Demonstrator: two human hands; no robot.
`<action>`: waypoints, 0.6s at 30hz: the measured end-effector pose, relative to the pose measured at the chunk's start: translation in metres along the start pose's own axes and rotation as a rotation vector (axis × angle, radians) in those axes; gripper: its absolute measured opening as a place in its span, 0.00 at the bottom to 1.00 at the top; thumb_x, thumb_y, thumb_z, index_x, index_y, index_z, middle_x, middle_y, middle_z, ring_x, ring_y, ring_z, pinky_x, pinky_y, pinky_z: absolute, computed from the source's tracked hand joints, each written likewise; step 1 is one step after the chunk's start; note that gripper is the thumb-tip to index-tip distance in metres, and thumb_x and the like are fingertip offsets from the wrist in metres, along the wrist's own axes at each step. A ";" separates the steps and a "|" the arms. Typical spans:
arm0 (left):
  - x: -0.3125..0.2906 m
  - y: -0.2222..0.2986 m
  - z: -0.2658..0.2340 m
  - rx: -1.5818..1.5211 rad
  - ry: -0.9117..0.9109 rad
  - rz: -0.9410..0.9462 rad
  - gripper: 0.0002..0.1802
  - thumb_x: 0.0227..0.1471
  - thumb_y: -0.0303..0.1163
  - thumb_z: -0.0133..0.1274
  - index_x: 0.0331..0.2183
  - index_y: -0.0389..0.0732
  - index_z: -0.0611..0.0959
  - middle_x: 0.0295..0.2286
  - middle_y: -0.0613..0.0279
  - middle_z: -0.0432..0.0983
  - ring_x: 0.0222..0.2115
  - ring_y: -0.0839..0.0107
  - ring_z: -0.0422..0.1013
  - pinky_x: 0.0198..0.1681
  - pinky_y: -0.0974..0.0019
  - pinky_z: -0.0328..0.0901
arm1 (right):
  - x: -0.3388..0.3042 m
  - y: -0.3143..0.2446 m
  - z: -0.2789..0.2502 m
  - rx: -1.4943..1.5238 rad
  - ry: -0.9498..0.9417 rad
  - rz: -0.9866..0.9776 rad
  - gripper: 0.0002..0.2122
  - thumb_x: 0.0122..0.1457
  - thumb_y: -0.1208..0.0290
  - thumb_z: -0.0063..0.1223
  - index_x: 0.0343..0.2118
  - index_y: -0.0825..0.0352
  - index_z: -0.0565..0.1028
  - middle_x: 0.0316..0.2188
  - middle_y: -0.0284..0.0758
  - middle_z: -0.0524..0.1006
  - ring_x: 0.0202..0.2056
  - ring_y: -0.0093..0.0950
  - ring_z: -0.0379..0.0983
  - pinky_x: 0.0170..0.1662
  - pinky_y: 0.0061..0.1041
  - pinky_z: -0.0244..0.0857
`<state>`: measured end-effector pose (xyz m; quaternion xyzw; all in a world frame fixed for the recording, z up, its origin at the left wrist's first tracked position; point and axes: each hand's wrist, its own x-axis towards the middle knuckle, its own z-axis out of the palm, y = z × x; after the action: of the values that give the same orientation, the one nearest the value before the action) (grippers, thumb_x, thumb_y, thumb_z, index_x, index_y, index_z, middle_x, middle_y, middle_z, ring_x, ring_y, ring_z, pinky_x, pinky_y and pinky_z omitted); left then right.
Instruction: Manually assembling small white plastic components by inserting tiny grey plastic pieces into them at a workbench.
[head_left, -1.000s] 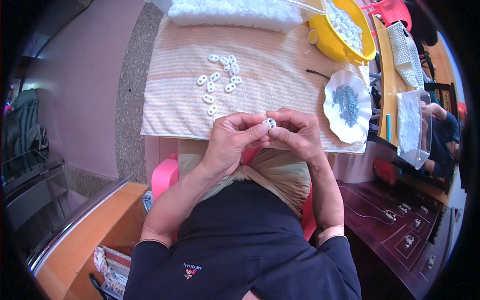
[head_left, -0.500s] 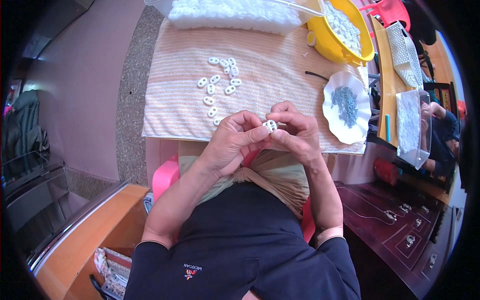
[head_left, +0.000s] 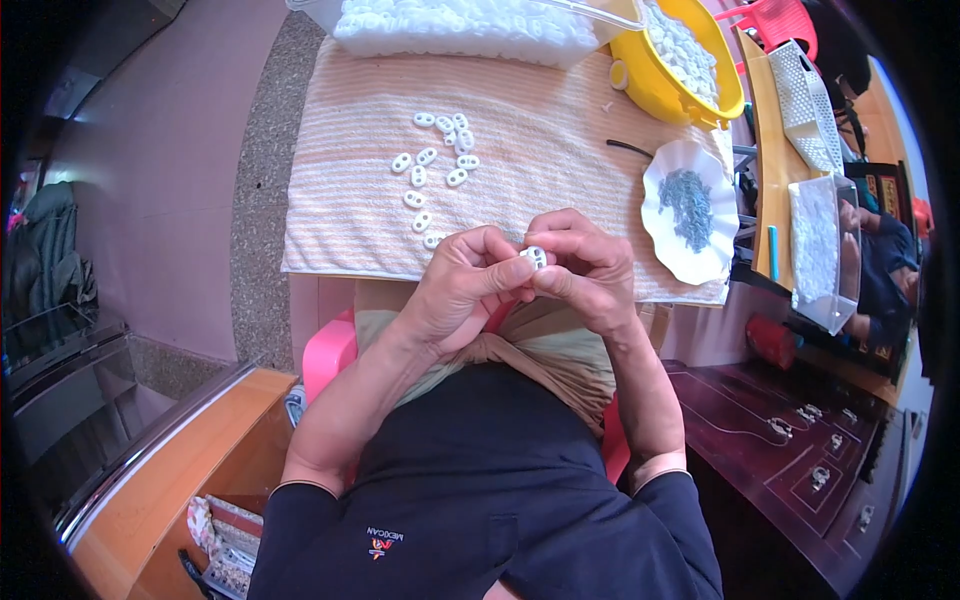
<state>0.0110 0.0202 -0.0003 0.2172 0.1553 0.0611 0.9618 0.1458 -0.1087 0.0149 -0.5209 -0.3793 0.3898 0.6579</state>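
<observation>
Near the front edge of the table, my left hand [head_left: 462, 285] and my right hand [head_left: 590, 268] meet over a small white two-holed plastic piece [head_left: 537, 258]. Thumb and fingers of both hands pinch it, and my fingertips partly cover it. Several similar white oval pieces [head_left: 418, 176], each with two dark holes, lie loosely scattered on the striped towel [head_left: 350, 200] beyond my left hand. To the right of my right hand sits a white wavy-rimmed plate [head_left: 690, 265] with a heap of tiny grey-blue parts [head_left: 688, 205], too fine to make out.
At the far edge stand a clear bin [head_left: 450, 45] of white parts and a yellow basin [head_left: 640, 85] holding more. A thin black strip [head_left: 628, 146] lies by the plate. On the right, another person [head_left: 885, 260] is beside a clear box [head_left: 818, 290] of white pieces.
Both hands stay pinched together, and the white piece has turned slightly between my fingertips. The whole view has shifted a few pixels; the scattered pieces lie as before.
</observation>
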 end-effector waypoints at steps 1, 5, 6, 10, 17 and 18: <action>0.000 0.000 0.000 -0.001 -0.001 0.003 0.06 0.49 0.25 0.60 0.27 0.38 0.77 0.26 0.59 0.77 0.26 0.73 0.74 0.32 0.74 0.70 | 0.001 -0.001 0.000 -0.022 -0.006 -0.017 0.14 0.52 0.82 0.59 0.43 0.70 0.77 0.41 0.42 0.72 0.37 0.23 0.72 0.39 0.19 0.69; 0.000 -0.002 0.003 -0.005 -0.024 0.012 0.06 0.50 0.25 0.59 0.26 0.38 0.77 0.26 0.59 0.78 0.26 0.73 0.74 0.32 0.74 0.71 | 0.002 -0.005 0.000 -0.137 -0.051 -0.071 0.13 0.52 0.82 0.59 0.42 0.71 0.77 0.41 0.42 0.73 0.36 0.23 0.72 0.38 0.19 0.70; 0.000 -0.003 0.003 -0.005 -0.025 0.014 0.06 0.50 0.25 0.59 0.26 0.38 0.77 0.27 0.58 0.78 0.26 0.73 0.74 0.32 0.74 0.71 | 0.001 -0.005 0.000 -0.144 -0.048 -0.075 0.13 0.52 0.82 0.59 0.42 0.71 0.77 0.41 0.42 0.73 0.36 0.23 0.72 0.38 0.19 0.70; 0.001 -0.001 0.005 -0.027 -0.025 0.009 0.05 0.51 0.24 0.58 0.26 0.37 0.77 0.29 0.57 0.78 0.28 0.72 0.75 0.34 0.73 0.72 | 0.002 -0.007 0.001 -0.100 -0.023 -0.042 0.13 0.52 0.82 0.59 0.42 0.71 0.77 0.40 0.40 0.73 0.35 0.20 0.71 0.37 0.17 0.68; 0.001 0.002 0.005 -0.020 -0.073 -0.029 0.05 0.51 0.24 0.57 0.27 0.36 0.77 0.29 0.58 0.77 0.29 0.72 0.74 0.35 0.73 0.72 | 0.000 -0.018 0.005 -0.024 0.003 0.086 0.10 0.52 0.82 0.59 0.38 0.72 0.77 0.40 0.37 0.72 0.35 0.19 0.70 0.36 0.16 0.69; 0.001 0.001 0.005 -0.018 -0.080 -0.025 0.05 0.51 0.24 0.57 0.27 0.36 0.77 0.29 0.58 0.77 0.29 0.72 0.74 0.35 0.73 0.72 | 0.000 -0.018 0.005 0.004 0.014 0.109 0.09 0.52 0.82 0.59 0.37 0.72 0.77 0.39 0.37 0.72 0.36 0.19 0.71 0.36 0.17 0.69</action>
<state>0.0133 0.0195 0.0048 0.2088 0.1191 0.0415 0.9698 0.1437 -0.1094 0.0338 -0.5420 -0.3449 0.4224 0.6394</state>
